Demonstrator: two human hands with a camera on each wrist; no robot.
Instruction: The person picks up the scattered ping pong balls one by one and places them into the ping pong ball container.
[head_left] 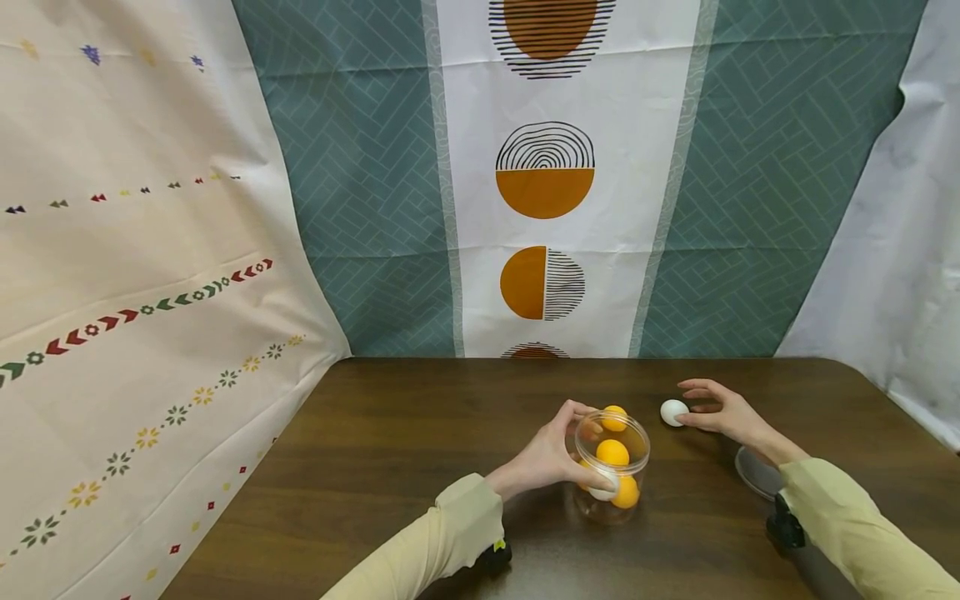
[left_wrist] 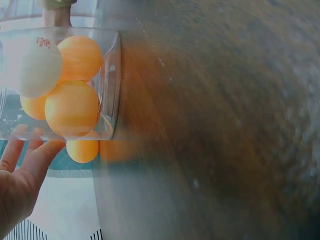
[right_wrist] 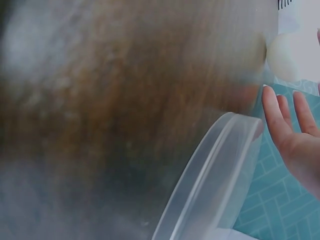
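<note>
A clear plastic jar (head_left: 634,440) stands on the dark wooden table (head_left: 390,450), with several orange balls (head_left: 612,452) and a white ball (head_left: 603,492) inside. My left hand (head_left: 553,452) grips the jar from its left side, fingers and thumb curled round the wall. In the left wrist view the jar (left_wrist: 109,85), its orange balls (left_wrist: 72,107), a white ball (left_wrist: 40,70) and my left hand (left_wrist: 22,175) fill the left side. A loose white ball (head_left: 672,412) lies to the right of the jar. My right hand (head_left: 716,411) is just beside it, fingers relaxed and holding nothing.
A clear round lid (head_left: 753,473) lies on the table under my right forearm, and the lid (right_wrist: 210,185) shows close up in the right wrist view. Patterned cloth backdrops (head_left: 547,183) hang behind and to the left of the table.
</note>
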